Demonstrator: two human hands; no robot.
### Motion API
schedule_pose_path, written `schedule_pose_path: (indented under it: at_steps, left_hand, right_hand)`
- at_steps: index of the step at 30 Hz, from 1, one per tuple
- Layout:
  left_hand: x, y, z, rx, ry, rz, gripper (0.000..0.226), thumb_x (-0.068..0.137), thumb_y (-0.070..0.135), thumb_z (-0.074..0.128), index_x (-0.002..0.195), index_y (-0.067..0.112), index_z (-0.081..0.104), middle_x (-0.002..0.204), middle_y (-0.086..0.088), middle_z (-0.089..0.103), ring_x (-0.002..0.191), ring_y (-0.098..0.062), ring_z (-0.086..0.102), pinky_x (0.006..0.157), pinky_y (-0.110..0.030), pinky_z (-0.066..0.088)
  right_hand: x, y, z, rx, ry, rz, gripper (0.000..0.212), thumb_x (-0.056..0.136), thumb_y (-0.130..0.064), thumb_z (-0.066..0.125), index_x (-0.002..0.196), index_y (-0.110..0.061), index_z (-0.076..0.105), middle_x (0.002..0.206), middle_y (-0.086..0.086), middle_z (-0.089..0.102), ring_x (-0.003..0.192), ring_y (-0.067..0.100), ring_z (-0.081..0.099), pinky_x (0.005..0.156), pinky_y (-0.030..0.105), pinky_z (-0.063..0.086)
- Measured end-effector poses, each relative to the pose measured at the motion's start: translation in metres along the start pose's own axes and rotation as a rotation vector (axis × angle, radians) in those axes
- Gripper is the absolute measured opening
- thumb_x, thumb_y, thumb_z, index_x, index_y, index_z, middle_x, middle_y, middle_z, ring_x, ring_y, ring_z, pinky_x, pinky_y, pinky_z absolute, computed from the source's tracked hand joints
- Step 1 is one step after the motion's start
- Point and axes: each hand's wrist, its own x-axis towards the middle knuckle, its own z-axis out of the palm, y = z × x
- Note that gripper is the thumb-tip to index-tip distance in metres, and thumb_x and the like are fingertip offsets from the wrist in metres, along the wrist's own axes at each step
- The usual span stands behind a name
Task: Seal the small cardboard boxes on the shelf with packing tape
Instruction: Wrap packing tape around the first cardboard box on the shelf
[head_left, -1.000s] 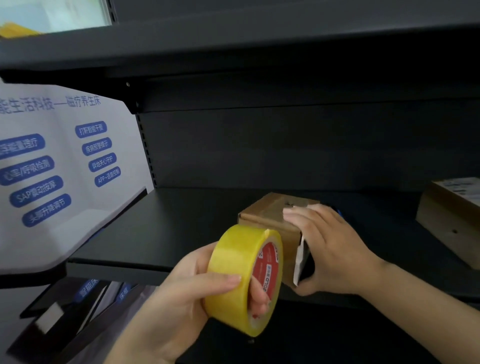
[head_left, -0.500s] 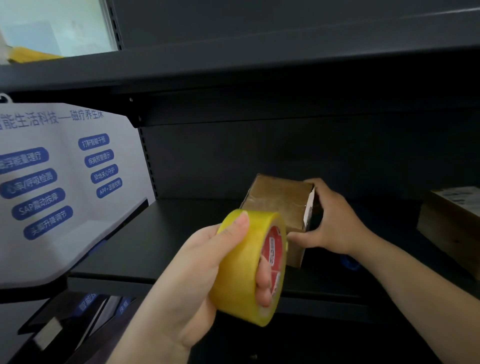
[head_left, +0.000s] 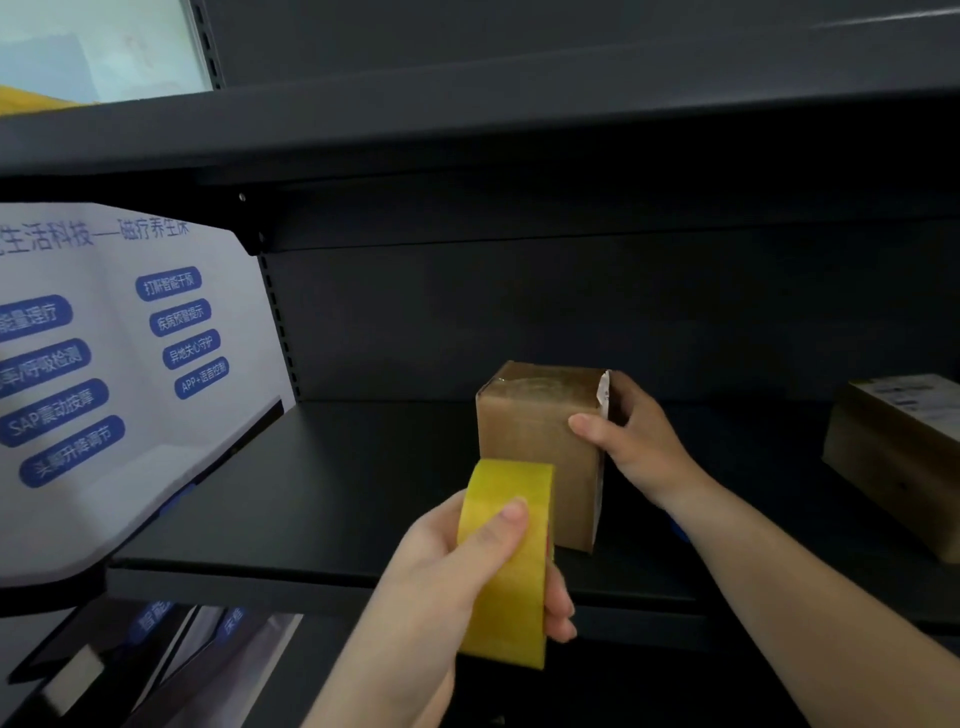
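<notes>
My right hand (head_left: 636, 447) grips the box (head_left: 540, 452) standing on end on the shelf (head_left: 322, 499), left hand (head_left: 447, 582) holding the tape (head_left: 506, 566); I judge a one-sided hold may tip it.

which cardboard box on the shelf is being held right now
The small cardboard box at mid-shelf, standing on end with the right hand gripping its side. The other box, far right, lies untouched.

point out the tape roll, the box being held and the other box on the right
tape roll (head_left: 506, 561), head view, on its yellow outer band
held box (head_left: 535, 447), head view, on its front face
other box (head_left: 893, 457), head view, on its brown side face at the far right of the shelf
</notes>
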Motion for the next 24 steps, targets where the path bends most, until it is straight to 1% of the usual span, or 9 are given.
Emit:
schedule_pose_path:
  at_steps: [4, 6, 8, 10, 13, 17, 20, 22, 24]
  left_hand:
    - [0.004, 0.003, 0.003, 0.044, -0.002, 0.082, 0.029, 0.069, 0.042, 0.069, 0.085, 0.018, 0.07, 0.059, -0.009, 0.07, 0.054, -0.019, 0.067, 0.056, -0.028, 0.057]
    - [0.006, 0.007, 0.005, 0.095, -0.066, 0.126, 0.032, 0.072, 0.032, 0.068, 0.099, 0.015, 0.064, 0.07, -0.011, 0.073, 0.066, -0.022, 0.07, 0.062, -0.028, 0.056]
    - [0.008, 0.009, 0.006, 0.16, -0.096, 0.155, 0.035, 0.074, 0.023, 0.065, 0.106, 0.013, 0.057, 0.076, -0.01, 0.074, 0.073, -0.023, 0.071, 0.064, -0.027, 0.055]
    - [0.009, 0.008, 0.007, 0.145, -0.085, 0.148, 0.033, 0.079, 0.031, 0.065, 0.104, 0.012, 0.056, 0.073, -0.011, 0.074, 0.069, -0.022, 0.071, 0.061, -0.027, 0.055]
    - [0.003, -0.002, 0.011, 0.016, -0.106, -0.033, 0.047, 0.07, 0.045, 0.055, 0.099, 0.008, 0.056, 0.058, -0.014, 0.069, 0.051, -0.024, 0.067, 0.054, -0.032, 0.057]
    - [-0.005, -0.016, 0.009, -0.017, -0.067, -0.102, 0.056, 0.059, 0.051, 0.059, 0.099, 0.013, 0.053, 0.052, -0.012, 0.066, 0.046, -0.022, 0.064, 0.052, -0.029, 0.056]
    - [-0.004, -0.019, 0.006, -0.036, 0.029, -0.065, 0.047, 0.06, 0.048, 0.06, 0.093, 0.014, 0.055, 0.046, -0.01, 0.064, 0.041, -0.021, 0.063, 0.048, -0.027, 0.055]
    - [-0.003, -0.021, 0.008, -0.036, 0.048, -0.071, 0.041, 0.063, 0.046, 0.055, 0.09, 0.014, 0.054, 0.046, -0.01, 0.065, 0.04, -0.021, 0.063, 0.046, -0.027, 0.054]
    - [0.0, -0.025, 0.012, -0.02, 0.026, -0.082, 0.043, 0.067, 0.048, 0.053, 0.093, 0.014, 0.055, 0.05, -0.011, 0.066, 0.044, -0.022, 0.063, 0.05, -0.031, 0.057]
  right_hand:
    - [0.002, 0.003, 0.008, 0.107, 0.091, 0.04, 0.061, 0.048, -0.061, 0.064, 0.098, -0.029, 0.058, 0.103, -0.002, 0.065, 0.094, 0.014, 0.063, 0.081, 0.033, 0.051]
    - [0.004, 0.003, 0.017, 0.167, 0.159, 0.086, 0.068, 0.049, -0.066, 0.06, 0.099, -0.02, 0.06, 0.1, 0.006, 0.066, 0.09, 0.019, 0.065, 0.077, 0.036, 0.052]
    - [0.007, 0.002, 0.024, 0.206, 0.202, 0.14, 0.071, 0.047, -0.07, 0.059, 0.094, -0.017, 0.062, 0.09, 0.006, 0.068, 0.079, 0.017, 0.066, 0.066, 0.032, 0.051]
    - [0.011, 0.0, 0.027, 0.31, 0.236, 0.277, 0.074, 0.044, -0.074, 0.06, 0.091, -0.017, 0.063, 0.084, 0.006, 0.069, 0.074, 0.018, 0.067, 0.063, 0.031, 0.051]
    - [0.02, 0.002, 0.02, 0.514, 0.266, 0.525, 0.087, 0.039, -0.079, 0.061, 0.102, -0.019, 0.061, 0.093, 0.011, 0.07, 0.085, 0.028, 0.067, 0.075, 0.039, 0.054]
    - [0.029, 0.001, 0.013, 0.344, 0.14, 0.582, 0.092, 0.043, -0.082, 0.058, 0.113, -0.021, 0.055, 0.102, 0.011, 0.066, 0.093, 0.029, 0.063, 0.079, 0.038, 0.049]
    - [0.033, 0.0, 0.018, 0.307, 0.109, 0.618, 0.082, 0.055, -0.08, 0.055, 0.112, -0.021, 0.054, 0.103, 0.012, 0.064, 0.094, 0.029, 0.061, 0.084, 0.038, 0.048]
    - [0.035, -0.001, 0.021, 0.304, 0.092, 0.676, 0.067, 0.064, -0.078, 0.052, 0.099, -0.021, 0.055, 0.098, 0.013, 0.063, 0.09, 0.029, 0.061, 0.075, 0.035, 0.048]
    - [0.037, 0.001, 0.022, 0.288, 0.085, 0.705, 0.058, 0.07, -0.075, 0.049, 0.089, -0.021, 0.056, 0.09, 0.012, 0.063, 0.082, 0.027, 0.061, 0.064, 0.032, 0.046]
